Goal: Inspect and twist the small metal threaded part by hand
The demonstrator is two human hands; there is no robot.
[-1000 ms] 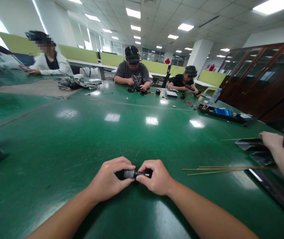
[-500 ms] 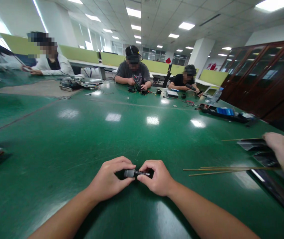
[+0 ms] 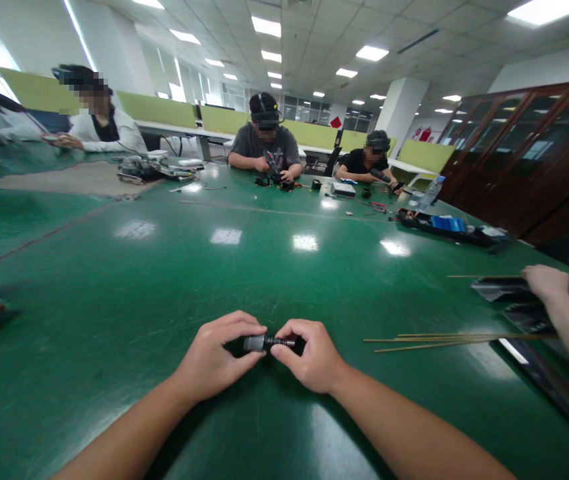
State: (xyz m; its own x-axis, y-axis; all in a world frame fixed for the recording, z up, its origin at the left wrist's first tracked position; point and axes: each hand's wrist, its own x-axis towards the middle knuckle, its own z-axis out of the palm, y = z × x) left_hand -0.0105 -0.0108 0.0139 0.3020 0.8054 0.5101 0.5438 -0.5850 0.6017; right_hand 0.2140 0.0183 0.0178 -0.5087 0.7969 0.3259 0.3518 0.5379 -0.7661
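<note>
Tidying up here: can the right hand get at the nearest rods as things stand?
Probably: only tabletop lies between the right hand and the nearest rods, though it grips the dark part.

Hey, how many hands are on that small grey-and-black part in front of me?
2. The left hand is at the wider grey end of the small part; the right hand is at its thinner, ridged end. No others appear hidden there.

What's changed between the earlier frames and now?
The small dark part has shifted slightly left and up in view, left hand and right hand moving with it. Both keep their grip; nothing was let go. The lower bunch of thin rods stayed put.
</note>
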